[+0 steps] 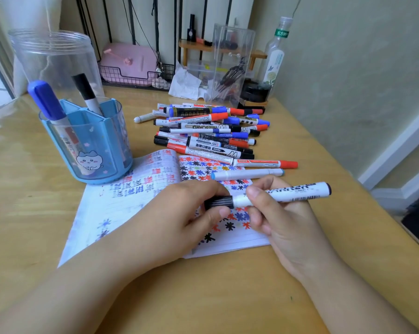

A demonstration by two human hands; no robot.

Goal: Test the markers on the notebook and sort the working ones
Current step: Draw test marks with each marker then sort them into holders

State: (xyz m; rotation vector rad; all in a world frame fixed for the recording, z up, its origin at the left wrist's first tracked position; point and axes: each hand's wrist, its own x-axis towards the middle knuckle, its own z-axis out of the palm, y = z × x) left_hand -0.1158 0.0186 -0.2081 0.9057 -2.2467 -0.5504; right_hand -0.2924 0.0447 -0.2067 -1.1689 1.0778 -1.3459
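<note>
While both hands grasp marker [283,192] over notebook [136,203], marker pile [208,133] behind, holder [90,143] left.

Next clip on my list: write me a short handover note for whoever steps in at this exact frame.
Left hand: pinches the black cap of the marker in hand.
Right hand: grips the white barrel of that black marker, held over the open notebook. I cannot tell whether the cap is coming off or going on.
Done: two markers, one blue-capped and one black-capped, stand in the blue holder; the page carries many red, blue and black test marks.
Left: a large pile of markers behind the notebook, plus a light-blue pen lying on the page.
</note>
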